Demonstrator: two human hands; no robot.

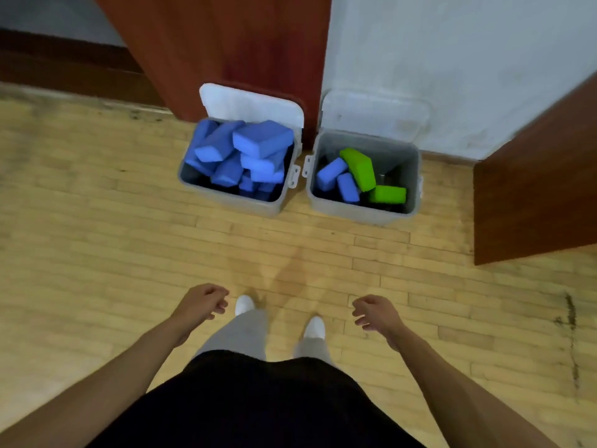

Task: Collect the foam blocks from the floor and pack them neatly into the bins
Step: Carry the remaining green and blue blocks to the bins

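Two grey plastic bins stand side by side on the wooden floor against the wall, lids tipped back. The left bin (226, 197) is heaped with several blue foam blocks (262, 138) lying at mixed angles. The right bin (365, 216) holds two blue blocks (331, 173) and two green blocks (360, 168), with room left over. My left hand (203, 300) and my right hand (376, 313) hang low in front of me, well short of the bins, fingers loosely curled and holding nothing.
A dark red wooden panel (226, 43) rises behind the left bin. Another red-brown panel (536, 195) juts in at the right beside the right bin. My feet in white shoes (244, 304) stand on the floor (97, 237) between my hands.
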